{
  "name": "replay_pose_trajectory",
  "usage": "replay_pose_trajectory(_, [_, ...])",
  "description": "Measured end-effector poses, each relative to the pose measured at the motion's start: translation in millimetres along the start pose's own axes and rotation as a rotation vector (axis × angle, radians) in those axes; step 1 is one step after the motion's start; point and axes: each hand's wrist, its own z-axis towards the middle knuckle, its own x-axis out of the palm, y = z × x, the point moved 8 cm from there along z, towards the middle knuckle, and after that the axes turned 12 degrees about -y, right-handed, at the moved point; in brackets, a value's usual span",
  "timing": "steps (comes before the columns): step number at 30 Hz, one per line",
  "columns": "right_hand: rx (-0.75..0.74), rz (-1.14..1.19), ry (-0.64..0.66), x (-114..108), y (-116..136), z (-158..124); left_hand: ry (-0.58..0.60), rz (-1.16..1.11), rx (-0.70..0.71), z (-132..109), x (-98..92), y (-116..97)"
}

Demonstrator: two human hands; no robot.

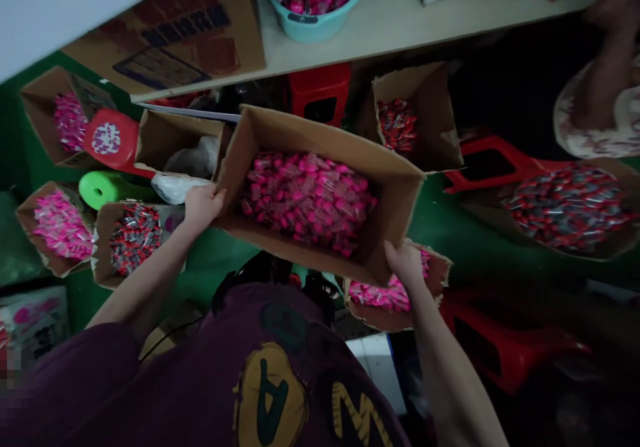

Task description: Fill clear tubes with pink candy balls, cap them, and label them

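Observation:
An open cardboard box (330,137) hangs in front of me, held up off the green floor and slightly tilted. Many small bright pink pieces in clear casings (313,197) lie in it; I cannot tell exactly what they are. My left hand (204,204) is closed on the box's left edge, thumb over the rim. On the lower right corner, my right hand (404,260) grips the wall in the same way. Below that hand, partly hidden, is another box of pink pieces (385,295).
Cardboard boxes of red and grey pieces (135,237) and pink pieces (63,224) stand at left. Red stools (320,90) are around. A worktable (390,30) with a turquoise basin (313,26) runs along the top. Another person's arm (603,67) is at upper right.

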Motion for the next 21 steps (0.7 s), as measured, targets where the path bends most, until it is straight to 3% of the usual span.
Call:
replay_pose_trajectory(3, [-0.092, -0.072, 0.036, 30.9, 57.1, 68.8, -0.053, -0.048, -0.162, 18.9, 33.7, 38.3])
replay_pose_trajectory(8, [-0.235, -0.133, 0.081, 79.8, 137.5, 154.9, -0.036, -0.043, -0.329, 50.6, 95.3, 77.3])
replay_pose_trajectory(12, [-0.316, -0.13, 0.074, 90.9, 165.4, 184.8, -0.029, -0.037, -0.369, 68.9, 107.3, 98.4])
replay_pose_trajectory(15, [-0.223, 0.039, 0.022, 87.0, 150.1, 170.0, -0.015, -0.045, -0.385, 59.7, 96.2, 102.0])
replay_pose_trajectory(17, [-0.171, 0.278, -0.061, 84.0, 127.3, 134.4, -0.074, -0.025, -0.387, 44.9, 79.3, 93.9])
replay_pose_trajectory(19, [-0.083, 0.498, -0.165, 86.3, 89.8, 78.3, -0.203, -0.026, -0.301, 30.1, 57.8, 68.8])
replay_pose_trajectory(21, [0.086, 0.557, -0.2, 101.2, 41.4, 4.0, -0.287, -0.092, -0.046, 15.2, 42.2, 19.4])
